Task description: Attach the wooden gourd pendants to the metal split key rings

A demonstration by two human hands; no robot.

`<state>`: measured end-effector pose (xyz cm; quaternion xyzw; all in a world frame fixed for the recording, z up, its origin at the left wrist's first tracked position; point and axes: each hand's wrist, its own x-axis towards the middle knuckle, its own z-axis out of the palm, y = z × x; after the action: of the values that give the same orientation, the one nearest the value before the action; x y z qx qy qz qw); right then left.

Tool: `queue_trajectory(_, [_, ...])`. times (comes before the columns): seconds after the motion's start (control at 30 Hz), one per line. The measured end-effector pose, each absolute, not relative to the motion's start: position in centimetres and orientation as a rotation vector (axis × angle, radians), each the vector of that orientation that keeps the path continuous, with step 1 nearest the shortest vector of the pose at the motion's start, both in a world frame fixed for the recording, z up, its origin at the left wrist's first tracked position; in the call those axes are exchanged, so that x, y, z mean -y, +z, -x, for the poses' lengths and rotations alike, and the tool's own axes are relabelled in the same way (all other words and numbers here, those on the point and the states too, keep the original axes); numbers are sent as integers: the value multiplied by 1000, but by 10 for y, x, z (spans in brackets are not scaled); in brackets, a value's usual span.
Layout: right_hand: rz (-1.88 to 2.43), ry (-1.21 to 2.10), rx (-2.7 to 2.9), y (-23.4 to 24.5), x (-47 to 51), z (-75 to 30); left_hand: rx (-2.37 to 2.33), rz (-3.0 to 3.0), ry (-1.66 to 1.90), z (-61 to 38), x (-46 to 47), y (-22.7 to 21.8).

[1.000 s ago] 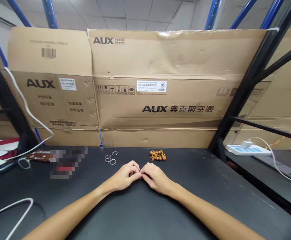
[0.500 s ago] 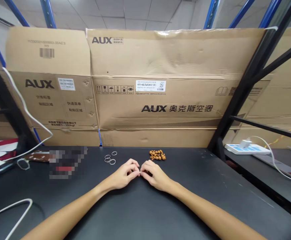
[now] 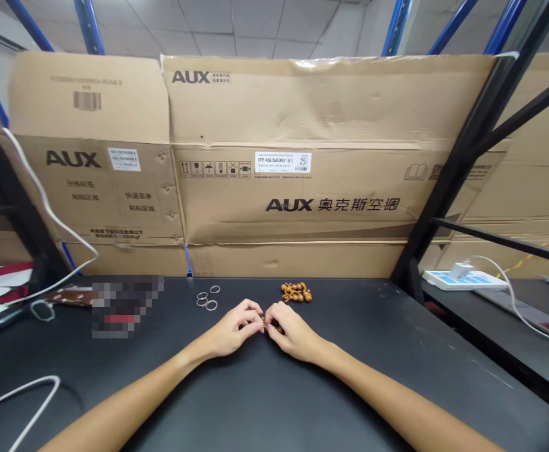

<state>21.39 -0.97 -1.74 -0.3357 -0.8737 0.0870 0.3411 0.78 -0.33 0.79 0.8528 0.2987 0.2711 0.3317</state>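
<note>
Two hands (image 3: pixel 235 330) (image 3: pixel 296 333) pinching a silvery piece (image 3: pixel 264 325), four rings (image 3: pixel 202 298), brown beads (image 3: pixel 300 296)

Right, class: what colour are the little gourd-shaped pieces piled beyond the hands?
The gourd-shaped pieces are golden brown, shown in the head view.

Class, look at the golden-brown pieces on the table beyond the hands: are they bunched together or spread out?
Bunched together: the golden-brown pieces lie in one cluster on the black table, beyond the right hand.
</note>
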Motion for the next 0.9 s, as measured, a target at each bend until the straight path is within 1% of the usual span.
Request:
queue_trajectory(0.37, [895, 263, 2253, -18, 8, -213, -766, -2257, 703, -8, 4, 10])
queue_trajectory(0.57, [960, 284, 2179, -24, 6, -214, -790, -2126, 749, -9, 2, 6])
queue_trajectory(0.9, [902, 32, 2262, -22, 8, -214, -816, -2042, 773, -10, 0, 4])
